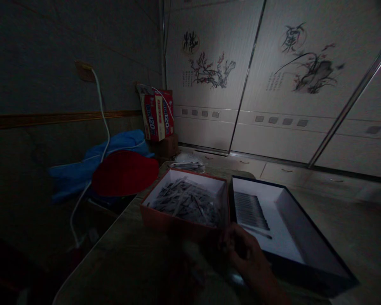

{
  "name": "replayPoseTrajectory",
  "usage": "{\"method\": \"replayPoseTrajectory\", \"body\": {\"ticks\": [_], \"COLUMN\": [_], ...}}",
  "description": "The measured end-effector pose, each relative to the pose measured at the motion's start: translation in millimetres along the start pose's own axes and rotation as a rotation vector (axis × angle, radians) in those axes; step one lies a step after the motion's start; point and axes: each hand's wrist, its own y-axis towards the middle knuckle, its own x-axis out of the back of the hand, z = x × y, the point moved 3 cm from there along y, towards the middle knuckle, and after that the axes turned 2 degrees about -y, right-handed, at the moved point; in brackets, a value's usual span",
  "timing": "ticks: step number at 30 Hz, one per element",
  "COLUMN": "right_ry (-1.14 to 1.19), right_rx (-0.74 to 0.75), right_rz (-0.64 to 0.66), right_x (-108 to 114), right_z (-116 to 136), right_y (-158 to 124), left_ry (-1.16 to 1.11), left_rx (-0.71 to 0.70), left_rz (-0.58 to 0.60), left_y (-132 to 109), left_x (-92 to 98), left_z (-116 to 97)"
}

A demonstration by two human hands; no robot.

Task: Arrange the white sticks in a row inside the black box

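Note:
My right hand (246,254) is in front of the two boxes, its fingers curled together toward the thumb. Whatever is between the fingertips is too dark to make out. To its left, a dim smeared shape low in the middle may be my left hand; its fingers do not show. An orange-red box (184,227) holds a jumbled heap of thin, clear-wrapped sticks (187,199). Beside it, a dark-rimmed box with a white inside (288,237) has a neat row of dark thin sticks (250,210) along its left side. One separate stick (257,231) lies nearer to my right hand.
Behind the orange-red box is a clear plastic bag (189,163) of sticks. A red round item (125,173) and blue cloth (120,142) are at the left, by a white cable (101,101). Red-and-white packaging (157,114) stands near the sliding doors (209,97).

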Motion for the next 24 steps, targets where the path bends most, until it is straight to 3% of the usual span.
{"method": "replayPoseTrajectory", "body": {"ticks": [4,9,18,24], "right_ry": [0.234,0.173,-0.050,-0.048], "right_rx": [-0.119,-0.211,-0.042,-0.066], "right_rz": [-0.108,-0.217,-0.200,-0.163], "right_x": [-17.2,-26.8,-34.0,-42.0], "right_z": [-41.0,-72.0,-76.8,-77.3], "right_y": [-32.3,-45.6,-56.2,-61.3], "left_ry": [-0.069,-0.076,0.021,0.033], "left_rx": [-0.014,-0.038,-0.044,-0.054], "left_rz": [-0.045,-0.095,-0.187,-0.241], "left_y": [8.2,16.5,19.5,14.6], "left_x": [-3.8,-4.9,1.7,-6.8], "left_z": [6.2,10.8,15.1,7.4]}}
